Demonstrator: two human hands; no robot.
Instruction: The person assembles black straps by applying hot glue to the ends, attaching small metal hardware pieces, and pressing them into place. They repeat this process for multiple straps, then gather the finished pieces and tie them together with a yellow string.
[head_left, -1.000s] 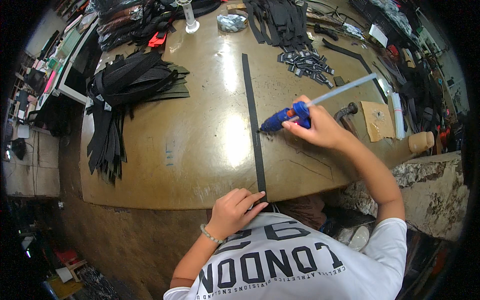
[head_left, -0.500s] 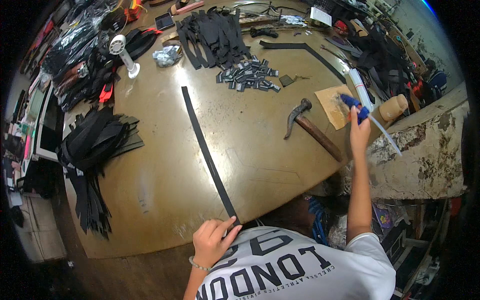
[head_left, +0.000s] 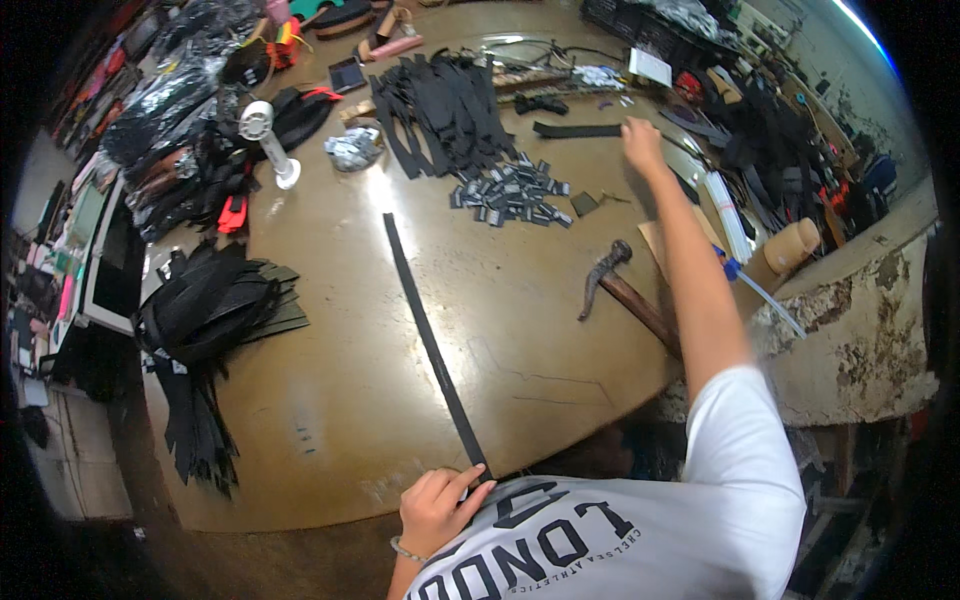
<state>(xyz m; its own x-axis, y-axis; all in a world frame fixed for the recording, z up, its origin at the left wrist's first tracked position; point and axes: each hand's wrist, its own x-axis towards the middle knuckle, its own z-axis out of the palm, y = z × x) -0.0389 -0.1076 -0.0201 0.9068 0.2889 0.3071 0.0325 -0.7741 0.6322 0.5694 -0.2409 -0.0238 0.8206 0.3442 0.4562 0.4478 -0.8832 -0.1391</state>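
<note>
Black strap (head_left: 431, 340); tub (head_left: 357, 166), silvery contents (head_left: 356, 147)

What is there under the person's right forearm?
Beneath the right forearm, a brown cardboard piece and a blue glue gun with a pale stick show partly. Much of the cardboard and the gun's front are covered.

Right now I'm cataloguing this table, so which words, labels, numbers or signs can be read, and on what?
Shirt: large black lettering, partly cut off, with a smaller line below; wording not copied here.
Tags, small and dark: pale marks, too small to read.
Table: short blue strokes, too faint to read.
</note>
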